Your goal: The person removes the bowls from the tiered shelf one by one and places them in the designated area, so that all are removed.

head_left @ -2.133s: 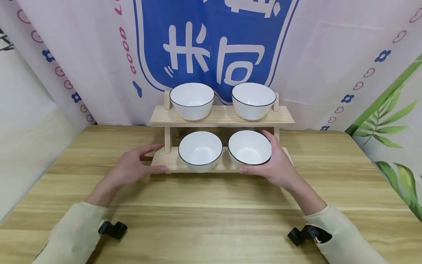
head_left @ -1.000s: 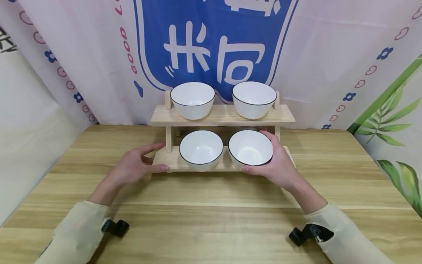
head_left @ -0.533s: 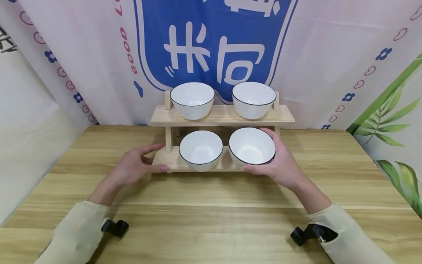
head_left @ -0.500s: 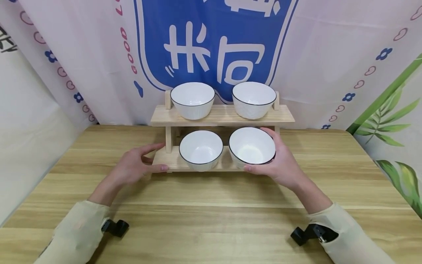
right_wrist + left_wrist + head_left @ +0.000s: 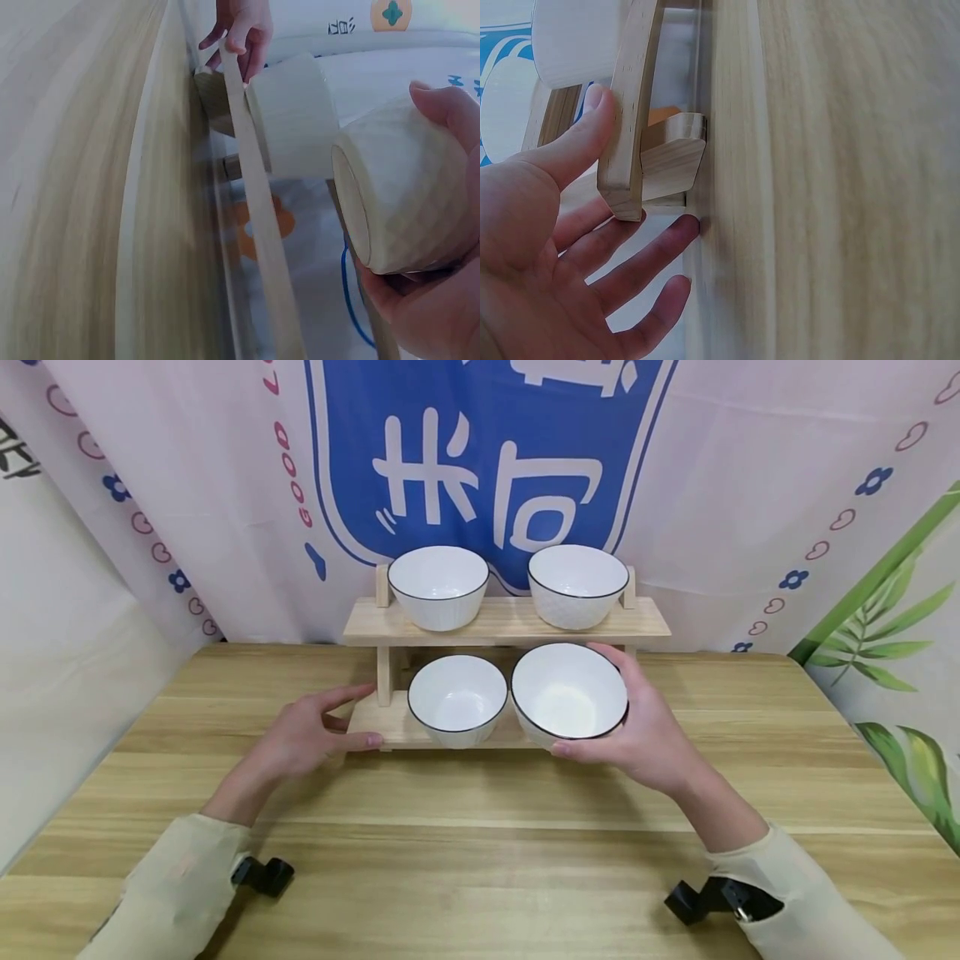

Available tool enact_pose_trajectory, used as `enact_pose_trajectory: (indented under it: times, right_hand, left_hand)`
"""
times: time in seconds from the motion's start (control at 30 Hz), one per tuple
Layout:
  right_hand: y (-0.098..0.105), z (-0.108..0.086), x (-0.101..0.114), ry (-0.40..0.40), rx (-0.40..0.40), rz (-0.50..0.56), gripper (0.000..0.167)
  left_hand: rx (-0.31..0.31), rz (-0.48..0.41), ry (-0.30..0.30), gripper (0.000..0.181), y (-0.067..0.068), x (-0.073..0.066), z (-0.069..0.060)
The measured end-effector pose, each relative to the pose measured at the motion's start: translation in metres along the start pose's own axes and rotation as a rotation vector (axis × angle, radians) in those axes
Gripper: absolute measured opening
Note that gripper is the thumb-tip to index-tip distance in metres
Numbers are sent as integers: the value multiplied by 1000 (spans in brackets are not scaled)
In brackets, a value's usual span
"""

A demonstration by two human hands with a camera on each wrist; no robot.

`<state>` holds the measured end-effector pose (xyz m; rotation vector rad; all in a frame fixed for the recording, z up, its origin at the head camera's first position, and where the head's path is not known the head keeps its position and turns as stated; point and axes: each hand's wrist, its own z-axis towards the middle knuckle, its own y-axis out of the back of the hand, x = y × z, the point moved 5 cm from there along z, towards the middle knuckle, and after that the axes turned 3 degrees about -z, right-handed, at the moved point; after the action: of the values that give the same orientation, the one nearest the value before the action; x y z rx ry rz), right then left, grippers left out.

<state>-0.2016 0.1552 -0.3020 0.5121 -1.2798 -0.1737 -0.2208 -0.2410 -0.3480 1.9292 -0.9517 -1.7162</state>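
Our left grip (image 5: 306, 737) pinches the 2-tier rack (image 5: 384, 722) at its near left corner; our right grip (image 5: 647, 727) curls widely round 1 white bowl (image 5: 568, 692) above its lower right end. 3 other bowls (image 5: 438, 613) stand on it, near the bench's far edge.

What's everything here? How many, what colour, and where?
Wooden table: one, light brown, across the foreground
Two-tier wooden stand: one, pale, on the table
Upper bowls: two, white with dark rims, on the upper shelf
Lower bowl: one, white with dark rim, on the lower shelf
Held bowl: one, white with dark rim, in the right hand
Printed curtain: one, whitish with blue panel, behind the stand
Leaf prints: several, green, right edge
Partial marking: one, black, left edge
Sleeves: two, cream, near the bottom corners
Wrist devices: two, black, one at each sleeve
Left hand: one, bare, gripping the stand's left end
Right hand: one, bare, around the held bowl
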Motion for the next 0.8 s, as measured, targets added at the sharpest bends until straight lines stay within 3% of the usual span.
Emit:
enact_pose_trajectory:
  times: [0.2,0.4,0.8]
  right_hand:
    - [-5,-6,12,47,26,22,116]
    - [-10,-10,19,49,48,2,117]
    - [-28,-21,34,51,117,70,117]
  left_hand:
    - [-2,-5,-4,95,0,-2,-1]
    - [-4,-6,-9,94,1,-3,-2]
    - [1,-7,-7,94,1,-3,-2]
